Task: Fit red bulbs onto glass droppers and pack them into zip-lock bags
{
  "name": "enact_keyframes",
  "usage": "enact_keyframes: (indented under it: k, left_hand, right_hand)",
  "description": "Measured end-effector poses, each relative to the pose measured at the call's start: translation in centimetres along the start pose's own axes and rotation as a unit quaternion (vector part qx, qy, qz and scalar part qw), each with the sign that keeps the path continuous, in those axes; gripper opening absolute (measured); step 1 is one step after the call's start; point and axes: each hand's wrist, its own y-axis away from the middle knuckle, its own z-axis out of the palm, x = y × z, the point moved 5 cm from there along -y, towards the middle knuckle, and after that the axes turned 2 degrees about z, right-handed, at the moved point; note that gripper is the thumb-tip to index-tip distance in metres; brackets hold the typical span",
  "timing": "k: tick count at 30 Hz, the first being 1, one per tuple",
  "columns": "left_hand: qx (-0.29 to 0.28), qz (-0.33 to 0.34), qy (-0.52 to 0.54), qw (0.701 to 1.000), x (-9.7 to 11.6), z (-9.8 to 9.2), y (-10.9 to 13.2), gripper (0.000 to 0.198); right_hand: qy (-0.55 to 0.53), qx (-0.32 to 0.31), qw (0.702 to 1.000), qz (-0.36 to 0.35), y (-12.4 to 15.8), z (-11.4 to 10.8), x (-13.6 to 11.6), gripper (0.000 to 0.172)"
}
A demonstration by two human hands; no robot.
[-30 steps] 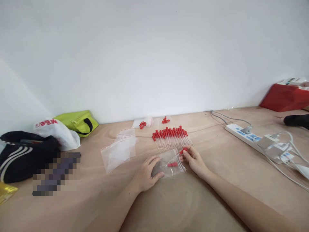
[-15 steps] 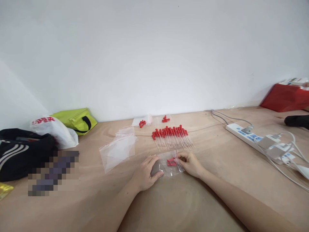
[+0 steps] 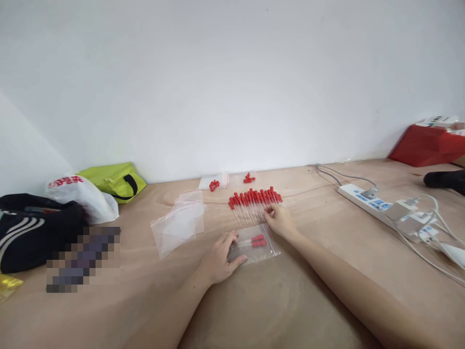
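Droppers point(image 3: 257, 198) with red bulbs lie side by side in a row before us, bulbs toward the wall point(image 3: 232, 97). Our right hand point(image 3: 279, 219) is at the near right part of the row, thumb and fingertips close together; we cannot tell whether they pinch a dropper. Our left hand point(image 3: 221, 258) lies over the left end of a clear zip bag point(image 3: 267, 253), thumb spread well apart from the fingers, the bag flat on the tabletop point(image 3: 240, 310). Two droppers point(image 3: 259, 243) rest inside it, their bulbs toward its zip end. To our left, unfilled zip bags point(image 3: 178, 225) overlap loosely. Beyond the row, near the wall, we see red pieces point(image 3: 214, 185) on two more bags point(image 3: 204, 182).
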Motion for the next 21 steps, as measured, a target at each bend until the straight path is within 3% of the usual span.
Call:
enact_keyframes:
  k: [6, 13, 18, 21]
  left_hand:
    - [0.001, 0.009, 0.009, 1.0, 0.0, -0.1, 0.1, 0.02]
    - [0.009, 0.015, 0.018, 1.0, 0.0, -0.4, 0.1, 0.012]
    - [0.002, 0.012, 0.013, 1.0, -0.1, -0.3, 0.3, 0.014]
    - [0.004, 0.02, -0.002, 1.0, 0.0, -0.3, 0.2, 0.016]
  right_hand:
    - [0.077, 0.043, 0.994, 0.062, -4.2, 1.5, -1.1, 0.015]
    - [0.104, 0.042, 0.987, 0.114, -5.2, 2.5, -1.3, 0.025]
    - [0.088, 0.039, 0.99, 0.104, -5.1, 1.0, -1.8, 0.038]
    - [0.007, 0.06, 0.996, 0.063, -4.0, -1.0, -0.9, 0.049]
